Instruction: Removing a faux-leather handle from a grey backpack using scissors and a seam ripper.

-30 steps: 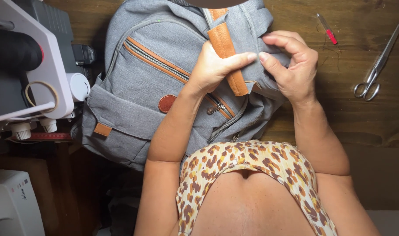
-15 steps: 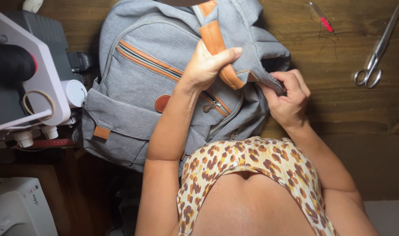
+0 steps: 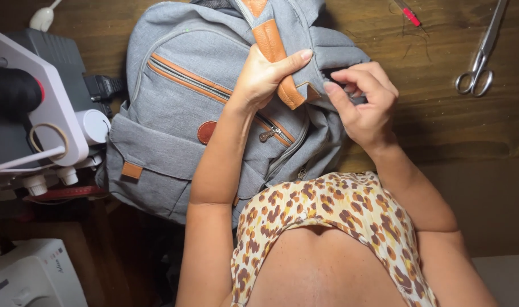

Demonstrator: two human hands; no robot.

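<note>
A grey backpack with tan leather trim and orange-edged zippers lies on the dark wooden table. My left hand grips its grey strap at the tan leather end, thumb laid across the strap. My right hand is just right of it, fingers curled and pinching the grey fabric at the strap's lower end. A round tan patch and a zipper pull show below my left wrist.
A white sewing machine stands at the left edge, another white machine at the bottom left. Silver scissors lie at the top right. A red-handled small tool lies near the top edge.
The backpack and both hands have shifted slightly right and down in view. My right hand has eased off the bag's side, its fingers now pinching fabric beside the strap.
</note>
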